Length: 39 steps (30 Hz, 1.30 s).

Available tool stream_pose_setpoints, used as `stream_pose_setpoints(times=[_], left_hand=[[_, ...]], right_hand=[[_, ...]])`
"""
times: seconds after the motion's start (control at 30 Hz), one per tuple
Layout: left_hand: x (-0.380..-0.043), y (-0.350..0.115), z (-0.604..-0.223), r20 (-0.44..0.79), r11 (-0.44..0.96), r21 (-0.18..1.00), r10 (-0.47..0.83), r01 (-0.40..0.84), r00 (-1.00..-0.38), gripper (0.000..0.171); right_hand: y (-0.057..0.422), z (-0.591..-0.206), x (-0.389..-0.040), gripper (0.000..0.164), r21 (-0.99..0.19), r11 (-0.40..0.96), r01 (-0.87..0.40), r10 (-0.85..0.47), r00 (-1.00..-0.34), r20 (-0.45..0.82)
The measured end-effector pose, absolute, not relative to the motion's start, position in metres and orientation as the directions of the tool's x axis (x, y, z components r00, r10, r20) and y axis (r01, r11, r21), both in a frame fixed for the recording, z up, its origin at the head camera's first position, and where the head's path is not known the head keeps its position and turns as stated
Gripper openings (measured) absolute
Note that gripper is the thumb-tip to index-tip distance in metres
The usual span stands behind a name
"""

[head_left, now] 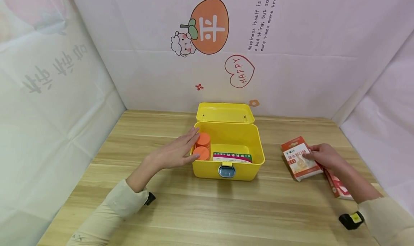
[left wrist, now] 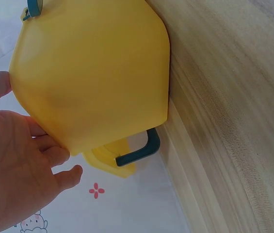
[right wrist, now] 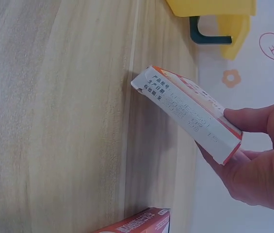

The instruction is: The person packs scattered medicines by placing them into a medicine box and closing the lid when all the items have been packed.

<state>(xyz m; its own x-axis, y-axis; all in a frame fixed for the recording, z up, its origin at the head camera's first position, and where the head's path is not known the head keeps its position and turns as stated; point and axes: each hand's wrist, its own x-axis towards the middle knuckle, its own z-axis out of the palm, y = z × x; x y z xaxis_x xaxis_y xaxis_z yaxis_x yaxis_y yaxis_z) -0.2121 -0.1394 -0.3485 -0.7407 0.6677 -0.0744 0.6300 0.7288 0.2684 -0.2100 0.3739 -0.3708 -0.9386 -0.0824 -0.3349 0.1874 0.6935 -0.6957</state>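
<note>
In the head view a yellow lidded box (head_left: 233, 172) stands with its lid (head_left: 225, 113) tipped back. Two orange-capped containers (head_left: 202, 139) fill its left end, and a green, white and purple medicine carton (head_left: 232, 157) lies along its front wall. My left hand (head_left: 173, 151) touches the box's left rim, fingers nearly straight and thumb near the front corner. Between thumb and fingers, my right hand (head_left: 326, 159) pinches an orange-and-white box of adhesive bandages (head_left: 300, 159). In the right wrist view, this bandage box (right wrist: 190, 111) is tilted, its printed narrow side showing.
A second red-and-white carton (head_left: 337, 185) lies on the wooden table (head_left: 210, 213), partly hidden under my right forearm. Dark green handle ends (left wrist: 141, 150) stick out from the yellow box's side. A printed cloth (head_left: 291, 77) hangs behind the table.
</note>
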Motion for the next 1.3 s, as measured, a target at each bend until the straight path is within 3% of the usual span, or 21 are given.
stream_pose_setpoints(times=[0.3, 1.3], left_hand=[[-0.211, -0.139, -0.349, -0.074, 0.725, 0.269, 0.672, 0.635, -0.737, 0.083], [-0.212, -0.139, -0.349, -0.105, 0.745, 0.289, 0.648, 0.601, -0.754, 0.084]], right_hand=[[0.371, -0.367, -0.206, 0.067, -0.683, 0.705, 0.192, -0.081, -0.934, -0.347], [0.361, -0.339, -0.192, 0.065, -0.761, 0.626, 0.170, -0.135, -0.938, -0.321]])
